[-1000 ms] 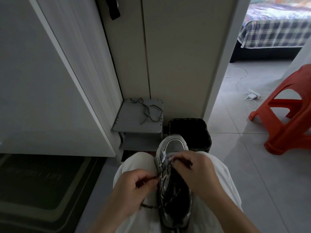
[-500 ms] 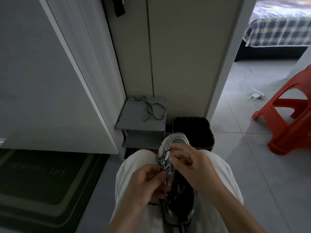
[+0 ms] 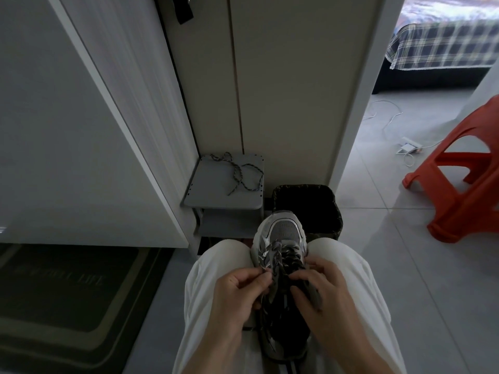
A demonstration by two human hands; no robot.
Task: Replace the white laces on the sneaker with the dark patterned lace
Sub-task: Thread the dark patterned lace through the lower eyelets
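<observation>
left hand (image 3: 237, 295) grip pinches dark lace (image 3: 275, 256); right hand (image 3: 321, 295) grip holds sneaker (image 3: 283, 230) edge | open floor (image 3: 405, 265) rightward

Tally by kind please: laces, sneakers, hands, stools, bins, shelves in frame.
Dark patterned laces: 2 (threaded lace, loose lace)
Sneaker: 1
Hands: 2 (left hand, right hand)
Grey shelf: 1
Red stool: 1
Black bin: 1
Total: 8

A home's entrance hall: a dark doormat (image 3: 67, 290) lies on the pale tiled floor (image 3: 405, 265) beside tall white cupboard doors (image 3: 283, 90), with a small grey shelf (image 3: 213, 197) and a black bin (image 3: 305, 197) at their foot. Beyond the open doorway are a bed (image 3: 442, 47) under a plaid cover, an orange plastic stool (image 3: 464, 184) and a white charger (image 3: 409, 148) with its cable on the tiles.
</observation>
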